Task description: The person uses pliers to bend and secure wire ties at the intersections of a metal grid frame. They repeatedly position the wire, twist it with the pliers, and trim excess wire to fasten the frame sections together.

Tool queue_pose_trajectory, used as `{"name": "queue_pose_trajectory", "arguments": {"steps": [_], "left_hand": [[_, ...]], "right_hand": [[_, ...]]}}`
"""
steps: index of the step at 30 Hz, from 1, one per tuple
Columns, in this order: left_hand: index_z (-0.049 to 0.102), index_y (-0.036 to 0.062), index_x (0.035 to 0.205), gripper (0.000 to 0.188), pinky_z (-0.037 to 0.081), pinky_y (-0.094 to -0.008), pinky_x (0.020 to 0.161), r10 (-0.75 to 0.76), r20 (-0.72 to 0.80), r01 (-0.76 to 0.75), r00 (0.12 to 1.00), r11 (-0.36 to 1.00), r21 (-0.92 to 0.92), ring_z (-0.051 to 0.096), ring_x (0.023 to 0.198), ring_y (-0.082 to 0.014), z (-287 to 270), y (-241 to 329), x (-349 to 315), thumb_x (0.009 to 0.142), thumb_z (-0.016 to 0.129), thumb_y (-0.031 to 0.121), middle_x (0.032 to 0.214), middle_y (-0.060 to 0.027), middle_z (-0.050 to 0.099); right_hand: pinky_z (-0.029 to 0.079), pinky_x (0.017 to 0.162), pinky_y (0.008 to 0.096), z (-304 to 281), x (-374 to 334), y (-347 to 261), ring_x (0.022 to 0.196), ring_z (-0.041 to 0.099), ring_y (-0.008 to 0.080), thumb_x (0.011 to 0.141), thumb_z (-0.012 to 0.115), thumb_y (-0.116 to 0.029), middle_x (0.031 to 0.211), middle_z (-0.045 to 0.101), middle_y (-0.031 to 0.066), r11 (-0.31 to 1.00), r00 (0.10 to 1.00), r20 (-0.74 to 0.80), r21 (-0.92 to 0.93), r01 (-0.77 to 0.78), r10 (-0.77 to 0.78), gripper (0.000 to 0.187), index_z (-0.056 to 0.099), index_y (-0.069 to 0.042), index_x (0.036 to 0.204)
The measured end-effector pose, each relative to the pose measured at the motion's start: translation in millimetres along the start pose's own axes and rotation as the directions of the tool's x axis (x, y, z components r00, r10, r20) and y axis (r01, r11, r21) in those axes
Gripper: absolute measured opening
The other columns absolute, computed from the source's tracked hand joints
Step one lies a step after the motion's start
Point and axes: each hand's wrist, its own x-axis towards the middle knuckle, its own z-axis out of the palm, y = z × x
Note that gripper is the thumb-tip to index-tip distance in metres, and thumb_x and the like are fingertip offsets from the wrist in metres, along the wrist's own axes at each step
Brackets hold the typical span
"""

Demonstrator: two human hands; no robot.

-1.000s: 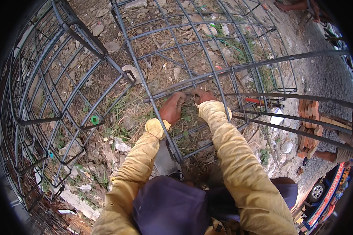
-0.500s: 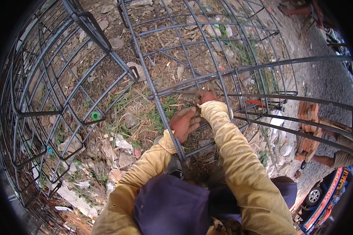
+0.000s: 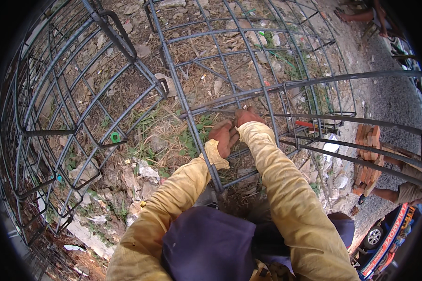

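Note:
My two hands are close together inside a grey rebar cage (image 3: pixel 192 126), just below a long horizontal bar (image 3: pixel 267 89). My left hand (image 3: pixel 223 136) reaches past the cage's near-left bar, fingers bent and gathered toward the right hand. My right hand (image 3: pixel 248 116) is closed with its knuckles up, near where the bars cross. Whatever the fingers of either hand grip is hidden or too small to make out. Both forearms wear loose yellow sleeves (image 3: pixel 290 187).
A second rebar cage (image 3: pixel 75 133) with a green ring (image 3: pixel 115 137) stands at left. Long bars run out to the right over stacked red bricks (image 3: pixel 366 157). Other people's legs (image 3: pixel 388 194) and a blue vehicle (image 3: pixel 384 239) are at the right edge. Rubble and weeds cover the ground.
My left hand has moved up and right, closer to the right hand, and its fingers have drawn in. The right hand stays at nearly the same spot by the bars.

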Motion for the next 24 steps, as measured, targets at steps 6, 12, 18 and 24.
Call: {"name": "queue_pose_trajectory", "arguments": {"steps": [6,12,18,24], "left_hand": [[0.047,0.0048,0.134,0.041,0.048,-0.0382,0.092,0.056,0.007,-0.056,0.998,0.998,0.001,0.053,0.115,-0.0227,2.9,-2.2,5.8,0.094,0.053,0.012,0.128,-0.009,0.052],[0.05,0.0051,0.132,0.038,0.047,-0.0381,0.094,0.173,0.262,-0.286,0.95,0.817,0.5,0.053,0.115,-0.0222,-14.6,1.2,29.0,0.094,0.05,0.009,0.127,-0.0084,0.053],[0.052,0.006,0.128,0.035,0.047,-0.0374,0.097,-0.106,0.239,0.087,0.965,0.992,0.087,0.055,0.115,-0.0244,-13.9,2.6,54.9,0.093,0.052,0.01,0.123,-0.008,0.056],[0.052,0.0087,0.127,0.034,0.047,-0.0402,0.096,-0.122,0.32,0.077,0.939,0.986,0.151,0.055,0.112,-0.0246,-14.0,9.0,57.9,0.094,0.051,0.016,0.125,-0.0076,0.056]], "right_hand": [[0.053,0.085,0.0454,18.2,16.8,5.7,0.107,0.064,0.035,0.082,0.067,-0.027,0.125,0.058,0.0171,0.977,0.993,-0.093,-0.209,0.045,-0.066,0.031,0.065,-0.019,0.112],[0.054,0.082,0.0449,19.9,17.9,3.3,0.104,0.065,0.0355,0.083,0.066,-0.025,0.125,0.056,0.0153,0.966,0.991,-0.097,-0.253,0.061,-0.088,0.027,0.065,-0.019,0.11],[0.053,0.084,0.0476,17.5,14.5,6.3,0.107,0.062,0.0374,0.083,0.066,-0.025,0.124,0.054,0.0176,0.983,0.984,-0.119,-0.145,0.112,-0.13,0.029,0.064,-0.019,0.11],[0.052,0.085,0.0485,23.7,21.4,6.3,0.107,0.062,0.0392,0.084,0.064,-0.026,0.125,0.054,0.0172,0.983,0.989,-0.08,-0.145,0.116,-0.128,0.029,0.065,-0.02,0.112]]}}
